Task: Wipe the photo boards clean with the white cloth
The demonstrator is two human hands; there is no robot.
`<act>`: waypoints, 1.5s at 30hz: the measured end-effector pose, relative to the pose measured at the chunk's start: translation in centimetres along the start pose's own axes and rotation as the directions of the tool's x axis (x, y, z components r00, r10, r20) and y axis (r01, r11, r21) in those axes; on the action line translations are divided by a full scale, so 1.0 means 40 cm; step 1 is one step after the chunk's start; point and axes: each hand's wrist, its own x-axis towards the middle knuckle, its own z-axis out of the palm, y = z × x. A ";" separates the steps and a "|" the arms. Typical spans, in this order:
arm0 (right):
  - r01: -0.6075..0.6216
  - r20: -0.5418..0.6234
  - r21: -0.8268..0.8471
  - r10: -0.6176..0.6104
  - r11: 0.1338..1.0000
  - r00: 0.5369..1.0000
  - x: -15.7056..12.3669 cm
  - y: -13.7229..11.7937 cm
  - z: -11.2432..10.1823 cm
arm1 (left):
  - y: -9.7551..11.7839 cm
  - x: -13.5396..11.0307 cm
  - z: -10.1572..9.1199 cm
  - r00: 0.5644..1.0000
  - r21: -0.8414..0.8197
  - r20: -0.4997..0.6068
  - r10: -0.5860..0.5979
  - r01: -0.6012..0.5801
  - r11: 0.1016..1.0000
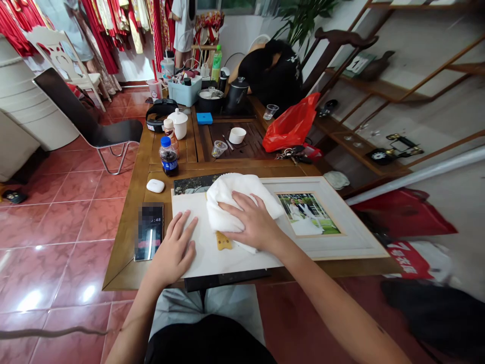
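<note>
My right hand (255,220) is spread over a bunched white cloth (223,202), fingers apart, pressing on its right side. Flat on the left part of a white board (212,263) lies my left hand (176,250) with its fingers stretched out. From under the cloth's lower edge sticks out a small yellow piece with dark dots (224,241); the rest of it is hidden. A framed wedding photo (308,215) in a white mat and pale frame lies to the right of the cloth. Behind the cloth, part of a dark printed picture (193,184) shows.
On the wooden table (125,242) lie a phone (149,232) and a white case (155,186). Beyond stand a blue-capped bottle (168,157), a white lidded cup (179,124) and a red plastic bag (291,126). A person in black (271,76) leans over the far end.
</note>
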 end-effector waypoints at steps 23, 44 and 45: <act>0.067 -0.002 -0.020 -0.068 0.998 0.998 -0.132 0.000 -0.023 | 0.005 -0.002 0.000 1.000 -0.004 0.004 -0.020 0.020 1.000; -0.061 -0.102 -0.040 0.057 0.997 0.993 -0.073 0.042 0.005 | 0.011 -0.004 0.000 0.999 -0.056 -0.005 -0.050 0.050 0.997; -0.052 -0.112 -0.040 0.048 0.998 0.993 -0.085 0.037 0.005 | 0.010 -0.004 0.000 0.999 -0.054 -0.005 -0.049 0.049 0.997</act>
